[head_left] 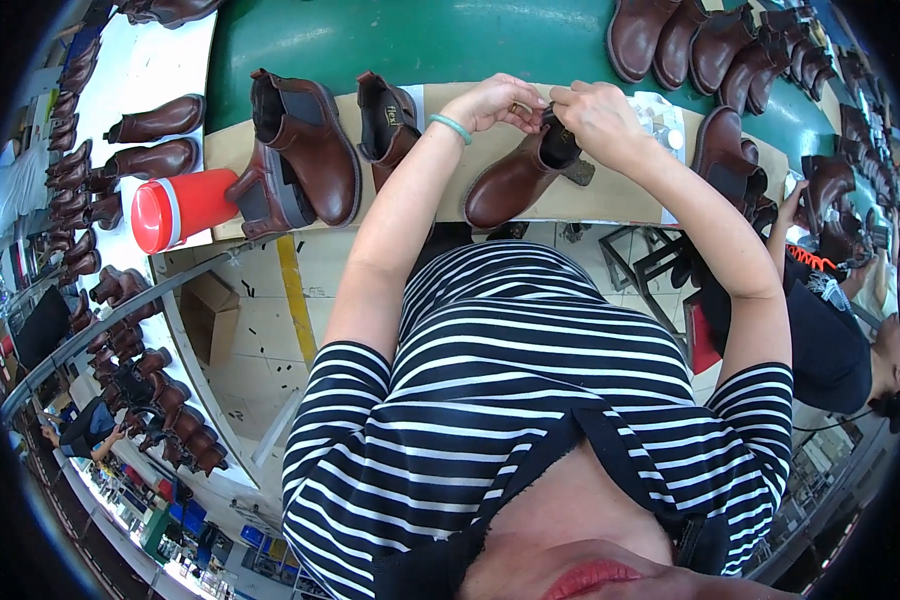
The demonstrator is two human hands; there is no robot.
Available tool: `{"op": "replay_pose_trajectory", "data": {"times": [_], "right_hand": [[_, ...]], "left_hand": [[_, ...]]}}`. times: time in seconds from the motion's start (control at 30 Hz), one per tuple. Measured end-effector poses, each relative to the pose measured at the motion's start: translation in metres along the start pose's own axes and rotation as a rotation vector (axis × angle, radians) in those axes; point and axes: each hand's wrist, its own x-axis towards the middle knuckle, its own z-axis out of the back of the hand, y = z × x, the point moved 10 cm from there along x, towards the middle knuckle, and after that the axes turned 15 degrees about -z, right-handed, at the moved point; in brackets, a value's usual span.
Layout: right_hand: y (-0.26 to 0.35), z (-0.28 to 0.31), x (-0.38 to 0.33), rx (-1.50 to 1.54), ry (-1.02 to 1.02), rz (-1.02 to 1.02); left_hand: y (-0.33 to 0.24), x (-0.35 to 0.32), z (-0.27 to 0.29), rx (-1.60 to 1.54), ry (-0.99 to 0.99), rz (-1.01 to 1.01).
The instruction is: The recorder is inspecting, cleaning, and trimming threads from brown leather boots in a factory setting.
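Note:
A brown leather ankle boot (518,182) rests on the brown board of the bench in front of me, its toe toward the lower left and its dark opening toward the upper right. At the top edge of that opening, my left hand (492,104) pinches with its fingertips; a green bangle is on the wrist. My right hand (602,122) is closed at the same edge from the other side, fingertips close to the left ones. What exactly lies between the fingertips is too small to make out. Left of my left forearm stands another brown boot (383,125) with its opening facing up.
Two more brown boots (315,150) stand farther left, beside a red jug (192,208). Boots line the green surface (420,45) and the white table (175,75). Right of my hands are a clear bag (660,120) and a boot (722,150). A co-worker (820,335) is at the right.

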Motion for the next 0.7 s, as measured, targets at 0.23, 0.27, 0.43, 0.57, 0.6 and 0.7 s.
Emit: {"op": "replay_pose_trajectory", "data": {"times": [0.23, 0.27, 0.43, 0.57, 0.6, 0.7], "right_hand": [[-0.012, 0.012, -0.003, 0.074, -0.038, -0.011], [-0.023, 0.02, -0.004, 0.098, -0.09, -0.078], [-0.073, 0.052, -0.022, 0.282, -0.13, -0.349], [-0.095, 0.05, -0.039, 0.444, -0.101, -0.471], [-0.102, 0.042, -0.044, 0.537, -0.057, -0.538], [-0.117, 0.006, -0.055, 1.038, -0.039, -0.57]], "left_hand": [[0.0, 0.0, 0.001, -0.009, 0.01, -0.004], [0.0, 0.0, 0.0, 0.002, 0.017, -0.01], [0.001, -0.001, -0.002, 0.009, 0.021, -0.008], [0.0, -0.004, -0.001, 0.058, 0.046, -0.066], [-0.003, -0.006, 0.0, 0.093, 0.056, -0.115], [-0.019, -0.014, -0.006, 0.265, -0.005, -0.231]]}}
